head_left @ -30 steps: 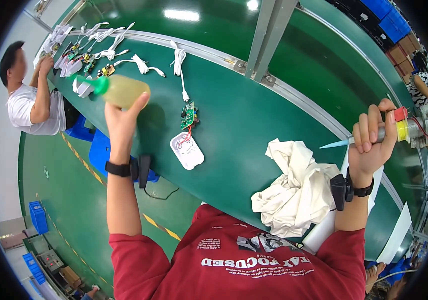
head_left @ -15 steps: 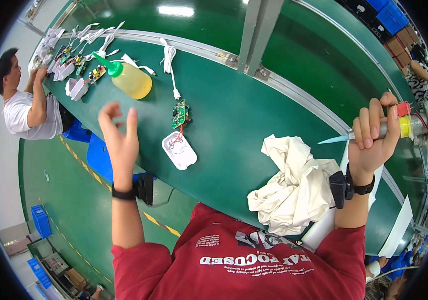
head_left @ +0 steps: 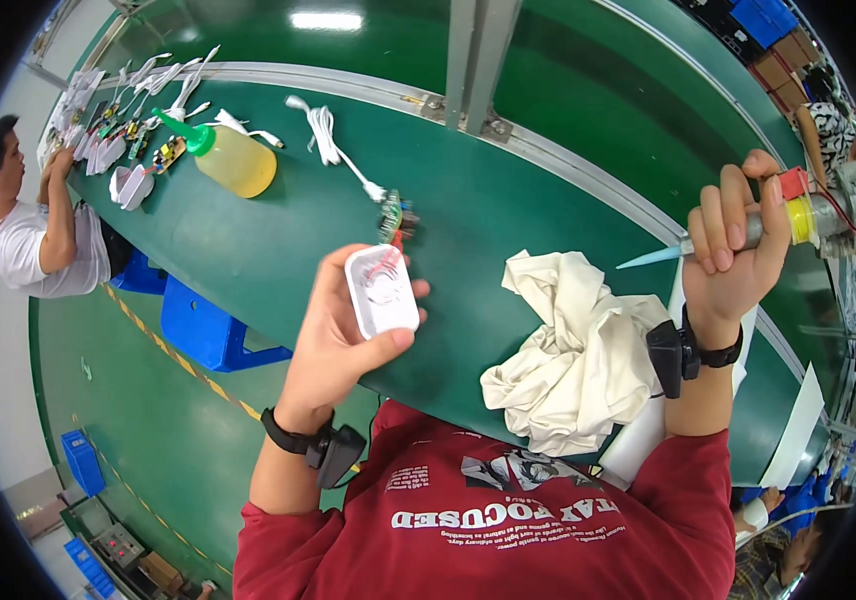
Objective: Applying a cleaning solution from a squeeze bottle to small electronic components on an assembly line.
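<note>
My left hand [head_left: 333,330] is closed around a white plastic housing half [head_left: 382,292], its hollow side facing up, raised near the front of the green table. Red wires run from inside it to a small green circuit board [head_left: 392,218], which joins a coiled white cable [head_left: 323,135]. At the right, my right hand [head_left: 733,250] grips a glue dispenser [head_left: 803,222], a grey tube with a yellow band and a pale blue tapered nozzle pointing left. Between my forearms a crumpled cream cloth [head_left: 578,360] lies on the table, just left of my right wrist.
A squeeze bottle [head_left: 238,162] of yellowish liquid with a green spout lies on the table's left part. Beyond it are several cables, boards and white housings [head_left: 131,187]. A co-worker [head_left: 38,230] works at the far left. Blue stools [head_left: 203,325] stand beside the table; a metal post [head_left: 483,65] rises behind.
My left hand has moved right and down and taken hold of the white housing, lifting it. The circuit board has shifted along. My right hand still holds the dispenser.
</note>
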### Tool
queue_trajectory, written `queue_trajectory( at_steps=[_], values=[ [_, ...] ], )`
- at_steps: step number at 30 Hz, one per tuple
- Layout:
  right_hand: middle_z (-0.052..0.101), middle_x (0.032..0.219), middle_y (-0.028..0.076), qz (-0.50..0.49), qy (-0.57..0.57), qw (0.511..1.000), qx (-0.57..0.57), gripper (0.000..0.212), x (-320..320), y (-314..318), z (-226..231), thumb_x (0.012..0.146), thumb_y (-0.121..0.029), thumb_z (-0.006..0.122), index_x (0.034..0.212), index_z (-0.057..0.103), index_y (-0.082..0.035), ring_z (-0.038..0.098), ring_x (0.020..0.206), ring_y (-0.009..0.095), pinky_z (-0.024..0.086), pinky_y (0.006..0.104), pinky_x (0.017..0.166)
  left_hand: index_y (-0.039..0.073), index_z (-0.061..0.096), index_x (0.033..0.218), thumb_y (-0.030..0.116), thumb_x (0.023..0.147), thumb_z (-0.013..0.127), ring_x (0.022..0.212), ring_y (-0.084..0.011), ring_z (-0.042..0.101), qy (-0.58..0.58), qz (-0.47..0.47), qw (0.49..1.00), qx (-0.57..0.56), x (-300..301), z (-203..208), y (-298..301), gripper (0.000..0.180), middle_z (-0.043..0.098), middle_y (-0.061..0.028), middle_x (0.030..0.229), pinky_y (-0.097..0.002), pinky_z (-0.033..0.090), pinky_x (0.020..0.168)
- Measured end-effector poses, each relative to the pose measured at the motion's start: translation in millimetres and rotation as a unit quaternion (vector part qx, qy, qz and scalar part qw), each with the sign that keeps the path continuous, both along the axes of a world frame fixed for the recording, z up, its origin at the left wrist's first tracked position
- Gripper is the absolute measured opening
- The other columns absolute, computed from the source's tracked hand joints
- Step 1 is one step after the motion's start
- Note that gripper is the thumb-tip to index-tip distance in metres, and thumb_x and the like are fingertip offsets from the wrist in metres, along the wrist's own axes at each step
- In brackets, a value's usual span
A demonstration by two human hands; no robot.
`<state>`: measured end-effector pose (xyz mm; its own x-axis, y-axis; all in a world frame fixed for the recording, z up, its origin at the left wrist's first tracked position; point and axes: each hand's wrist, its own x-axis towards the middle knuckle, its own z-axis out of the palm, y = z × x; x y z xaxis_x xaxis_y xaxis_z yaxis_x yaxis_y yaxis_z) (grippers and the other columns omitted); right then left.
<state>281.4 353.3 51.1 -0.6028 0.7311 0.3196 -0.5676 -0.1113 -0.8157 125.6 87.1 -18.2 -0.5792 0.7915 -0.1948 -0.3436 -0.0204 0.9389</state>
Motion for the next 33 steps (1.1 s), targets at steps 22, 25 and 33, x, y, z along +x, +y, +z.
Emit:
queue_trajectory(
  at_steps=[22,25,33],
  values=[
    [0.033,0.056,-0.004,-0.020,-0.034,0.999,0.004,0.022,6,5,-1,0.098,-0.026,0.040,0.103,0.048,-0.005,0.026,0.039,0.003,0.022,0.0179,0.034,-0.002,0.050,0.110,0.016,0.077,0.071,0.087,-0.0350,0.057,0.579,-0.098,0.758,-0.284,-8,32,33,0.043,0.057,-0.0190,0.101,-0.0353,0.050,0.074],
    [0.033,0.056,-0.004,-0.020,-0.035,0.999,0.000,0.022,7,1,1,0.098,-0.026,0.040,0.103,0.048,-0.006,0.026,0.039,0.003,0.022,0.0185,0.035,-0.002,0.049,0.114,0.019,0.078,0.071,0.085,-0.0333,0.059,0.608,-0.156,0.709,-0.320,-12,19,52,0.047,0.058,-0.0180,0.104,-0.0363,0.050,0.073],
    [0.035,0.053,-0.003,-0.057,-0.071,0.996,-0.007,0.024,9,-1,7,0.097,-0.028,0.041,0.101,0.049,-0.005,0.029,0.036,0.005,0.022,0.0216,0.033,-0.001,0.039,0.127,0.012,0.087,0.056,0.090,-0.0290,0.063,-0.053,-0.164,0.977,-0.129,-46,20,47,0.045,0.057,-0.0172,0.110,-0.0397,0.054,0.077]
  ],
)
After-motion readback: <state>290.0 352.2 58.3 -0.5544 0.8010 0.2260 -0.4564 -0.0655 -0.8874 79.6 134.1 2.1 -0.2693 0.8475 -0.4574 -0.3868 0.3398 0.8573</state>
